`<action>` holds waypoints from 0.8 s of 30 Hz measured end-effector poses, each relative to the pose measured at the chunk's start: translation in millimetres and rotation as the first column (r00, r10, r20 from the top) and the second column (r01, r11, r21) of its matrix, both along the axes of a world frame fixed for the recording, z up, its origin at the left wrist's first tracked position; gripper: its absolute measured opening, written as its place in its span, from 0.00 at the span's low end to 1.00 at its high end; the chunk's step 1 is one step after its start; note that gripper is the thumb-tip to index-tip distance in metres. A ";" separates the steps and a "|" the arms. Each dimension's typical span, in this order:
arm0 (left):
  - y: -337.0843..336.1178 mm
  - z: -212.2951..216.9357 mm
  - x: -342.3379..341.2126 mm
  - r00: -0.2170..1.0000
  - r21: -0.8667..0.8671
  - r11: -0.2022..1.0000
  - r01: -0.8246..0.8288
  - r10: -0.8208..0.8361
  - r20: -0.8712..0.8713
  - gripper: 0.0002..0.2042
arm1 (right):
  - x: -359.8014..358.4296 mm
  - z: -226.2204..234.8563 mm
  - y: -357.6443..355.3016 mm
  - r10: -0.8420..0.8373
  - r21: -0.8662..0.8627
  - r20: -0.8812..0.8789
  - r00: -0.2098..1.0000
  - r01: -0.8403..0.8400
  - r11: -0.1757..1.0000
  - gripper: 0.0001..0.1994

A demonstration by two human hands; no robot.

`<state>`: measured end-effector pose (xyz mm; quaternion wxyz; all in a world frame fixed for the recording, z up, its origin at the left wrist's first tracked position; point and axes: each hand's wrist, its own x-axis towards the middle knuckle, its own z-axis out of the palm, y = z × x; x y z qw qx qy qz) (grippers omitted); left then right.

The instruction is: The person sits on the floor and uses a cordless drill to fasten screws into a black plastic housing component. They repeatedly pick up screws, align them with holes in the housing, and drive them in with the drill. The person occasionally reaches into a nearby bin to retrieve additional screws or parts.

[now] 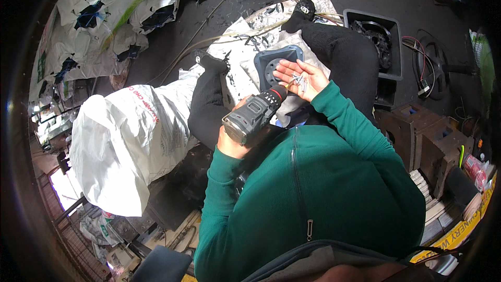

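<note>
My left hand (233, 143) is wrapped round a grey and black cordless drill (250, 116) with a red ring near its chuck. The drill points up and to the right, its tip close to my right palm. My right hand (308, 81) lies palm up, fingers stretched out, with several small silvery screws (299, 82) resting on it. Just beyond the hands, between my legs, sits a dark blue-grey square plastic part (282, 55) with a round flange with holes. My right fingers hide some of that flange.
A large white sack (125, 141) stands at my left. More white sacks (104, 10) are piled at the far left. To the right are a grey crate (399, 36) with black parts in it, brown metal blocks (417, 130) and loose cables (428, 73). A hose (229, 35) crosses the white sheeting ahead.
</note>
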<state>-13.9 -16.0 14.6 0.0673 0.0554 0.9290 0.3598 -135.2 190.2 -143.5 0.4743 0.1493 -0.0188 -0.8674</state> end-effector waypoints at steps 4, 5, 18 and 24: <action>-2.5 1.4 -0.2 1.000 -0.032 0.999 0.004 -0.003 0.022 0.28 | 2.6 -0.4 -3.3 0.027 -0.020 -0.035 0.999 -0.028 0.999 0.24; -3.4 2.0 0.3 1.000 -0.052 0.999 0.011 -0.011 -0.002 0.28 | 3.0 -1.2 -2.9 0.033 -0.020 -0.048 0.998 -0.034 0.999 0.23; -17.5 13.0 13.9 0.995 0.085 0.993 -0.081 0.076 0.064 0.35 | 16.6 -0.2 1.8 0.155 0.412 -0.155 0.976 -0.079 0.908 0.12; -19.6 13.3 16.4 0.992 0.068 0.993 -0.098 0.092 0.087 0.36 | 17.7 5.6 -1.4 0.172 0.458 -0.164 0.971 -0.079 0.885 0.12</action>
